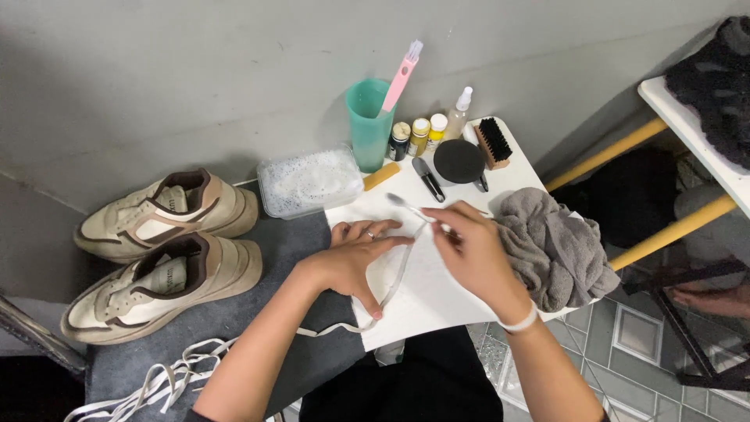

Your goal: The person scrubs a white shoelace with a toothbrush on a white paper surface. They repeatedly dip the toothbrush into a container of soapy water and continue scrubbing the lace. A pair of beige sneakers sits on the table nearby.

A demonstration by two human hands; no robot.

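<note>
While left hand (355, 258) pins white shoelace (398, 273) flat (fingers spread), right hand (469, 250) grip clenches small brush (414, 209) above it.

Head-worn view, steeply down, close.

Cream-and-brown sneakers (160, 254), a teal cup (369, 125) holding a pink brush (401, 76) (white bristles), grey towel (551, 246), white lace (394, 277).

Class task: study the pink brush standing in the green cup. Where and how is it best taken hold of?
Grip the pink brush on its bare upper handle, coming from above. It leans right out of the green cup, and only that part clears the rim.
</note>
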